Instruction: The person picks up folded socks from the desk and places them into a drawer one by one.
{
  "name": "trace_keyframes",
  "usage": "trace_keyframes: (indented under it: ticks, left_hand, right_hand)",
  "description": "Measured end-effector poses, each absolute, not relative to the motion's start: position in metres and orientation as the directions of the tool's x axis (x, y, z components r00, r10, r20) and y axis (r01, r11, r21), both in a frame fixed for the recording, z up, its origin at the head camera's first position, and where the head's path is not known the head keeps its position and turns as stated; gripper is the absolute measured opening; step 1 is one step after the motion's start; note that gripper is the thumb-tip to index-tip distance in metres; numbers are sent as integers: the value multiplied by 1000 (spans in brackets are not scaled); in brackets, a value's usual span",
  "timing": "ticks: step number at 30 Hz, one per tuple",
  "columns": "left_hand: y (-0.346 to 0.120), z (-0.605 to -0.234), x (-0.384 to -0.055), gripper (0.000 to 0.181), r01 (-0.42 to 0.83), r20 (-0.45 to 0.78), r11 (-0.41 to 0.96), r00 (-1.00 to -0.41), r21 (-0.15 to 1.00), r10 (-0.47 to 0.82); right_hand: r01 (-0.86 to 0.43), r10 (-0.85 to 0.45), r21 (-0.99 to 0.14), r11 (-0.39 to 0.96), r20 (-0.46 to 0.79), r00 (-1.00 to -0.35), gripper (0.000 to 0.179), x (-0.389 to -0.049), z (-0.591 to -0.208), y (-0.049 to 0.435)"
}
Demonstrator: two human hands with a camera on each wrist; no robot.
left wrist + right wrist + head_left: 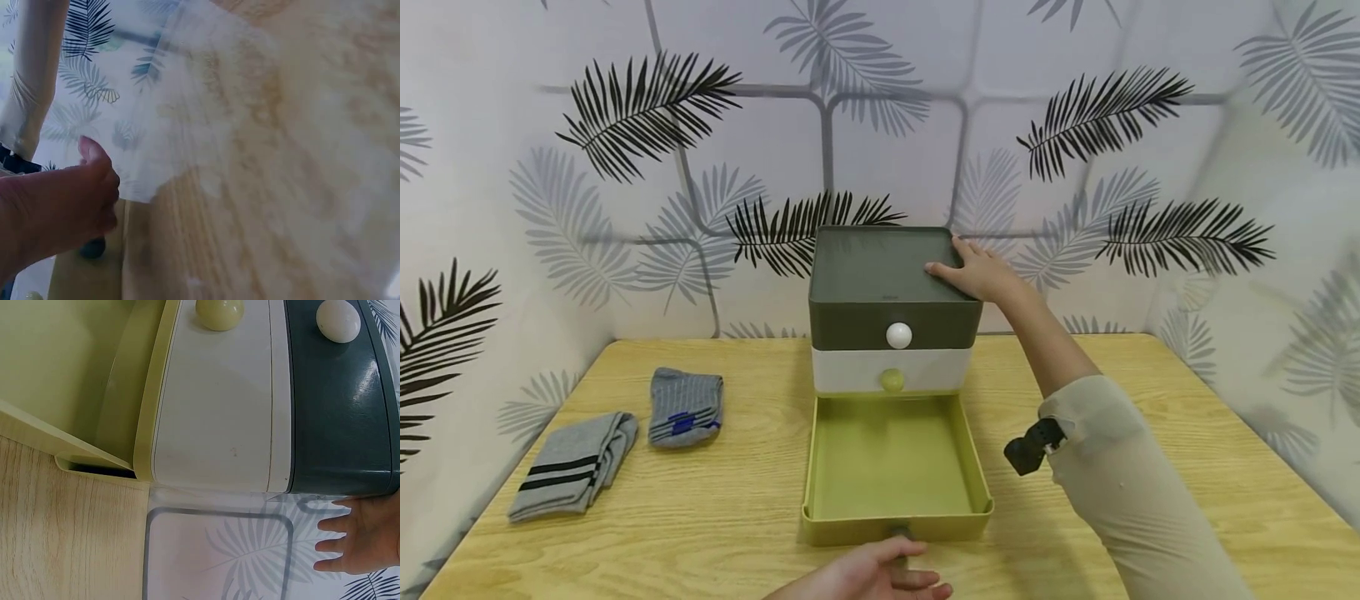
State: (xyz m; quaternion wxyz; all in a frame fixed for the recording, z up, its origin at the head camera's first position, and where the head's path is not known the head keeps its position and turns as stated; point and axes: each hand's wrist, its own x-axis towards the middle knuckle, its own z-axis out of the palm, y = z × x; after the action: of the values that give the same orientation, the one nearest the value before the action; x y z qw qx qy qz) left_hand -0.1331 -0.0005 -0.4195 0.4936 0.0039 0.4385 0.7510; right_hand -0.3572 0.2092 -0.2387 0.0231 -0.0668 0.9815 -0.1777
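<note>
A small three-tier drawer box (887, 265) stands on the table with a dark green top tier, a white middle tier and a yellow-green bottom tier. Its bottom drawer (887, 458) is pulled far out, and no items show inside. My left hand (880, 575) hovers just in front of that drawer's dark knob (92, 248), fingers loosely bent and holding nothing. On the right edge of the box's top rests my right hand (981, 271), its fingers spread. In the right wrist view, this hand's fingers (340, 544) look extended beside the dark tier.
To the left on the wooden table (737, 517) lie two folded socks: a light grey one with black stripes (572, 467) and a darker grey one with a blue mark (685, 408). Leaf-patterned sheeting (887, 150) hangs behind the table.
</note>
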Motion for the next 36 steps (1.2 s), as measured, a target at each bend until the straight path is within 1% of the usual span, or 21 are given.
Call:
trace_keyframes:
  ticks: [2, 4, 5, 7, 8, 10, 13, 15, 17, 18, 20, 23, 25, 27, 33, 34, 36]
  left_hand:
    - [-4, -413, -132, 19, -712, -393, -72, -465, 698, 794]
    - [-12, -400, -132, 22, -696, -334, -63, -420, 715, 844]
    - [-16, -392, -134, 22, -681, -289, -79, -409, 728, 866]
    - [-27, -376, -141, 21, -646, -190, -150, -425, 749, 885]
    - [-32, -367, -147, 21, -619, -141, -196, -452, 761, 881]
    - [-44, -351, -161, 25, -545, -58, -301, -546, 783, 836]
    - [-64, -332, -187, 25, -299, 94, -434, -724, 850, 683]
    - [-80, -324, -204, 22, -102, 200, -468, -810, 878, 551]
    - [-96, -320, -220, 19, 74, 293, -475, -866, 877, 405]
    - [-105, -319, -227, 17, 137, 324, -481, -886, 866, 331]
    - [-121, -320, -238, 14, 241, 375, -497, -908, 833, 188]
    - [-143, -327, -251, 12, 340, 386, -508, -922, 792, -15]
    - [-157, -334, -258, 14, 371, 360, -468, -926, 802, -117]
    - [-170, -345, -266, 15, 375, 322, -418, -926, 827, -195]
    - [-214, -394, -299, 24, 330, 240, -240, -910, 913, -337]
    - [-220, -402, -303, 25, 312, 228, -208, -909, 927, -349]
    - [-228, -411, -307, 27, 238, 189, -97, -914, 966, -360]
  right_hand:
    - [-121, -138, -352, 928, -23, -990, 80, -357, -238, 209]
    - [-120, -138, -355, 927, -23, -990, 80, -357, -238, 209]
    - [-121, -138, -353, 928, -23, -990, 80, -357, -238, 209]
    - [-123, -139, -356, 926, -18, -990, 80, -358, -238, 209]
    - [-124, -139, -357, 926, -16, -990, 80, -358, -239, 210]
    - [-126, -138, -358, 925, -8, -990, 80, -358, -238, 212]
    - [-122, -133, -361, 925, -5, -991, 79, -359, -238, 214]
    - [-121, -134, -365, 923, -8, -991, 79, -359, -238, 215]
    - [-121, -135, -370, 921, -12, -991, 79, -359, -238, 215]
    - [-121, -136, -373, 920, -13, -991, 79, -359, -238, 214]
    - [-122, -138, -375, 919, -15, -990, 79, -360, -238, 214]
    - [-126, -143, -383, 915, -17, -990, 79, -359, -238, 214]
    - [-127, -145, -386, 914, -18, -989, 79, -359, -238, 213]
    - [-133, -152, -387, 912, -18, -988, 79, -359, -238, 212]
    - [-144, -161, -387, 911, -12, -987, 79, -361, -239, 210]
    - [-143, -160, -390, 910, -12, -987, 79, -361, -239, 210]
    - [-143, -159, -393, 908, -8, -987, 79, -361, -239, 210]
